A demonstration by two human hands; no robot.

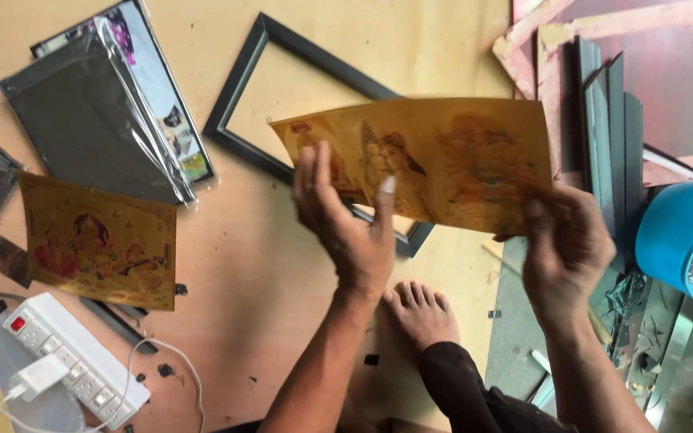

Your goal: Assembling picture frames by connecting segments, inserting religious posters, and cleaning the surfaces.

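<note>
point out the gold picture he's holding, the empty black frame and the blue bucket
gold picture (475, 152): head view, middle of the sheet between the hands.
empty black frame (238, 84): head view, its left side rail.
blue bucket (671, 232): head view, its outer wall.

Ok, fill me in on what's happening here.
A person sitting on the floor holds a golden picture print up with both hands: left hand at its lower middle, right hand at its lower right corner. Beneath it lies an empty black frame. A second golden print lies to the left, beside a white power strip.
</note>
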